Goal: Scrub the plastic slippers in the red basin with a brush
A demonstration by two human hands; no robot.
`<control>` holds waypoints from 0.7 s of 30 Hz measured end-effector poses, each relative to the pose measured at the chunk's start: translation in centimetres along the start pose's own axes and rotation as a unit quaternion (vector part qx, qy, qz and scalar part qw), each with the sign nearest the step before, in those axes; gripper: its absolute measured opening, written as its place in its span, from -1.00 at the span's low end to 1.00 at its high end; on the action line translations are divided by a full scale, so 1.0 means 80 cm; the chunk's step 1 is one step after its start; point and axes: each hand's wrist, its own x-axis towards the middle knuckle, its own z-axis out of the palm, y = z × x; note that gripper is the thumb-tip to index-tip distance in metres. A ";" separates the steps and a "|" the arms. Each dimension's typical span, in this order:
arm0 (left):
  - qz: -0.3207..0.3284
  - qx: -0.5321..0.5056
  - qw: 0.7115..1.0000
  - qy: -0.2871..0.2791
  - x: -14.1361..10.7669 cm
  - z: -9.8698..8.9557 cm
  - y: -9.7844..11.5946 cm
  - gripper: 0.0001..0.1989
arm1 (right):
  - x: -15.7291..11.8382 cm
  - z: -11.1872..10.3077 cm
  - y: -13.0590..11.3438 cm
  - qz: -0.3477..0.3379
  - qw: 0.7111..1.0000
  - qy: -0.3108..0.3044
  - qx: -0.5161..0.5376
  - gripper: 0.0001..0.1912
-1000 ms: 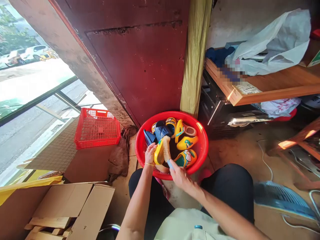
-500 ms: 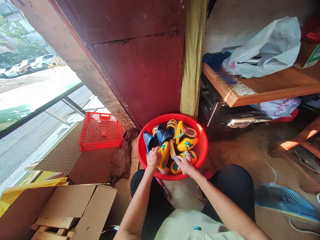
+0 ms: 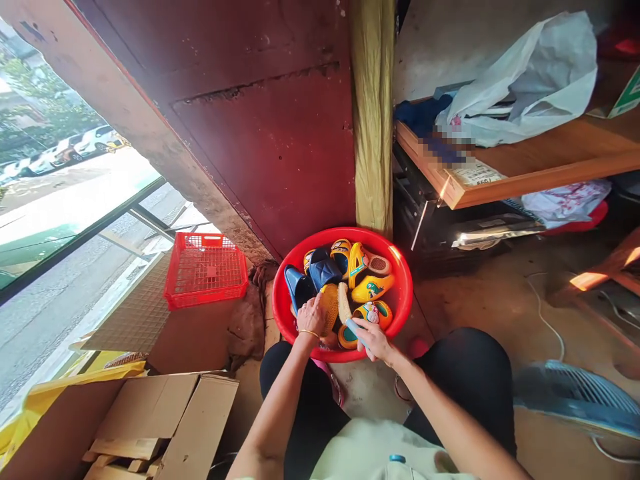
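The yellow slipper [image 3: 329, 308], at the near edge of the red basin [image 3: 400, 310], looks light, bendy and probably wet (so slippery), best gripped around its side, where the left hand [image 3: 311, 315] clasps it while the right hand [image 3: 376, 341] grips the brush [image 3: 346, 311].
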 end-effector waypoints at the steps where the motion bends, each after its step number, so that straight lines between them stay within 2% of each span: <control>1: -0.003 0.011 1.000 -0.004 0.002 -0.003 -0.006 -0.53 | -0.001 0.000 0.000 0.001 1.000 0.008 0.010 -0.20; 4: 0.003 0.067 0.997 -0.026 0.007 -0.001 -0.004 -0.52 | -0.002 0.001 -0.001 0.006 0.999 0.025 0.034 -0.13; 8: -0.014 0.134 0.988 -0.075 0.008 0.026 0.031 -0.49 | -0.005 0.000 -0.004 0.015 0.998 0.031 0.047 -0.14; 11: -0.033 0.160 0.982 -0.089 0.004 0.045 0.050 -0.21 | -0.006 -0.002 -0.004 0.015 0.998 0.035 0.045 -0.19; 13: -0.036 0.159 0.982 -0.098 0.002 0.048 0.053 -0.11 | -0.007 -0.002 -0.003 0.009 0.998 0.041 0.052 -0.20; 17: -0.038 0.087 0.991 -0.099 0.005 0.025 0.040 -0.14 | -0.009 -0.002 0.000 -0.007 0.996 0.047 0.073 -0.17; 19: -0.027 -0.016 0.996 -0.084 0.008 0.005 0.027 -0.16 | -0.010 0.000 0.003 -0.015 0.995 0.060 0.075 -0.14; 21: -0.026 -0.145 0.988 -0.050 0.009 -0.013 0.016 -0.20 | -0.010 0.004 0.005 -0.023 0.993 0.093 0.073 -0.11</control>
